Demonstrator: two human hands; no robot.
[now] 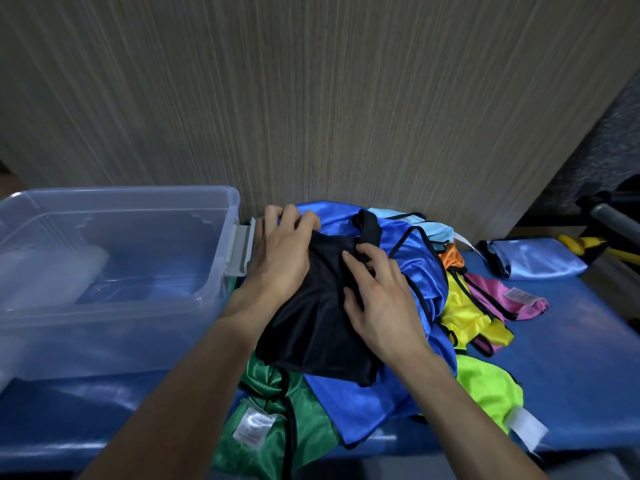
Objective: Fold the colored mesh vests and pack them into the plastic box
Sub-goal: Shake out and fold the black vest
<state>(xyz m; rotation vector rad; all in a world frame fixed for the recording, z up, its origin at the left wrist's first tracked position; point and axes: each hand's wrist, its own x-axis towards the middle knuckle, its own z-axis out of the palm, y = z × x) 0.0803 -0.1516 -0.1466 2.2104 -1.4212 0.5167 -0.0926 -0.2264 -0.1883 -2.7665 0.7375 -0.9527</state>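
A black mesh vest (311,327) lies on top of a heap of vests on the blue table (571,341). My left hand (282,247) rests on the black vest's far left edge, fingers bent over the cloth. My right hand (377,299) lies on its right side, with the fingers touching the black strap. Under it are a royal blue vest (415,271), a green vest (277,427), a yellow vest (464,313), a pink vest (509,296), a neon green vest (488,386), and bits of orange and light blue. The clear plastic box (114,271) stands open at the left.
A folded light blue vest (540,258) lies apart at the table's far right. A wood-grain wall (311,98) rises right behind the table. Yellow and black gear (595,244) sits off the right edge. The box has a grey latch (239,251) beside my left hand.
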